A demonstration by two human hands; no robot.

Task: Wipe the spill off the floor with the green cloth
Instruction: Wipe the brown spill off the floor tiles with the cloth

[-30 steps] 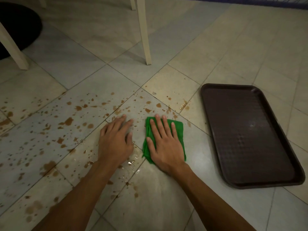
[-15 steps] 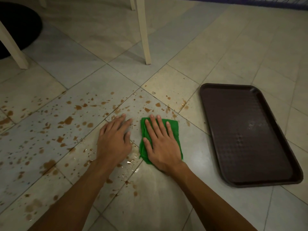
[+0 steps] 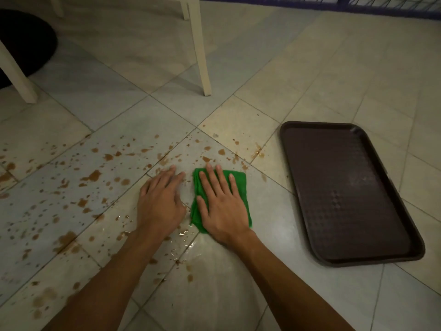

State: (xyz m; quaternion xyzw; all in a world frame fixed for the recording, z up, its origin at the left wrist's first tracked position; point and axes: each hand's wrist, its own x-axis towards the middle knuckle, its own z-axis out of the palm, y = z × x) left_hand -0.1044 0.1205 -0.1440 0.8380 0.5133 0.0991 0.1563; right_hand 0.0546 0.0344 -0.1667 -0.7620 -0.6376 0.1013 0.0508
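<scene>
Tiled floor (image 3: 310, 75), brown spill (image 3: 93, 175) left of green cloth (image 3: 239, 181). Your right hand (image 3: 222, 206) presses it flat for wiping; left hand (image 3: 160, 201) flat beside, bracing.

an indoor eating area, home or canteen unclear: pale tiled floor (image 3: 310, 68), white wooden furniture legs (image 3: 201, 56), a brown cafeteria-style tray (image 3: 346, 187) lying on the tiles, a dark railing (image 3: 310, 5) behind.
</scene>
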